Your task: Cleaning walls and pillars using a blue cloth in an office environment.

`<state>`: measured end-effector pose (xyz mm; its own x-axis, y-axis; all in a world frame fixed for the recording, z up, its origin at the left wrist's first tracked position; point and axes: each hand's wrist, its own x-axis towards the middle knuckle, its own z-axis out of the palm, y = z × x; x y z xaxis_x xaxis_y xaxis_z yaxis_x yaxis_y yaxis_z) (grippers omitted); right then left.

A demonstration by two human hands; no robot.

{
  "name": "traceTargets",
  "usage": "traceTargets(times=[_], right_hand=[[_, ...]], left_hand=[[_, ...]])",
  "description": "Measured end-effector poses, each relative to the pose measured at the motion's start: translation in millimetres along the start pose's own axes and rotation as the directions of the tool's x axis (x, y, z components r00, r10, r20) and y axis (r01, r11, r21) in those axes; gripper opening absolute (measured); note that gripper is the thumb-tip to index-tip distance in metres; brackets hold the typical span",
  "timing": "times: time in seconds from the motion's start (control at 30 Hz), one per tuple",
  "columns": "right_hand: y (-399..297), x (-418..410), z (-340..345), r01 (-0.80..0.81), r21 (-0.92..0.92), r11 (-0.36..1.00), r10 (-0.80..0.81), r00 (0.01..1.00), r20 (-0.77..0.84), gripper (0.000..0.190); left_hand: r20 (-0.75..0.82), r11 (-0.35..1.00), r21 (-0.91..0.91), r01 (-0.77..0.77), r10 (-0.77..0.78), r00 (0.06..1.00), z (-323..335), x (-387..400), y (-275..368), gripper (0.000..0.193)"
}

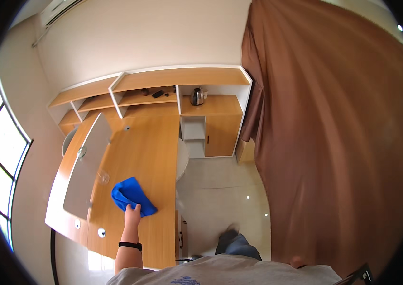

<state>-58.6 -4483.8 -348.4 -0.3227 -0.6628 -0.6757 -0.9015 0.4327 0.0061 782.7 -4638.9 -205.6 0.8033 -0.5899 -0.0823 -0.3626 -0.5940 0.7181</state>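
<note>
My left hand (pixel 132 211), with a black band on its wrist, grips the near edge of a blue cloth (pixel 130 194). The cloth lies partly folded on the wooden desk top (pixel 151 149). A small clear glass object (pixel 103 177) stands on the desk just beyond the cloth, to its left, beside a frosted divider panel (pixel 87 171). At the bottom right, only a small blurred part of my right hand or wrist (pixel 297 262) shows beside the grey shirt; its fingers cannot be made out.
A shelf unit (pixel 144 82) along the wall holds a metal electric kettle (pixel 197 97) and small dark items. A brown curtain (pixel 322 142) hangs at the right. Round cable holes (pixel 101 232) pierce the desk. A round white seat (pixel 182 158) is partly under its right edge.
</note>
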Motion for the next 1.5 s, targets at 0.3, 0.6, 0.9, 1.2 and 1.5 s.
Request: traceTargets(times=[0.3, 0.6, 0.9, 1.2, 1.5], right_hand=[[-175, 195, -13, 0.272, 0.328, 0.904, -0.345, 0.92, 0.187, 0.035], [-332, 406, -369, -0.067, 0.987, 0.145, 0.023, 0.998, 0.065, 0.024], [-471, 437, -435, 0.251, 0.908, 0.336, -0.001, 0.964, -0.266, 0.021], [-487, 215, -209, -0.698, 0.534, 0.478, 0.312, 0.702, 0.64, 0.041], [-551, 139, -178, -0.598, 0.677, 0.43, 0.333, 0.802, 0.496, 0.034]], left_hand=[[0.941, 0.792, 0.221, -0.569, -0.02, 0.338, 226, 15, 113, 0.068], [0.585, 0.933, 0.247, -0.261, 0.071, 0.808, 283, 174, 260, 0.048], [0.24, 0.837, 0.311, -0.45, 0.389, 0.889, 354, 447, 424, 0.037], [0.478, 0.226, 0.534, -0.815, 0.714, 0.511, 447, 670, 452, 0.036], [0.439, 0.246, 0.573, -0.782, 0.714, 0.545, 438, 689, 453, 0.039]])
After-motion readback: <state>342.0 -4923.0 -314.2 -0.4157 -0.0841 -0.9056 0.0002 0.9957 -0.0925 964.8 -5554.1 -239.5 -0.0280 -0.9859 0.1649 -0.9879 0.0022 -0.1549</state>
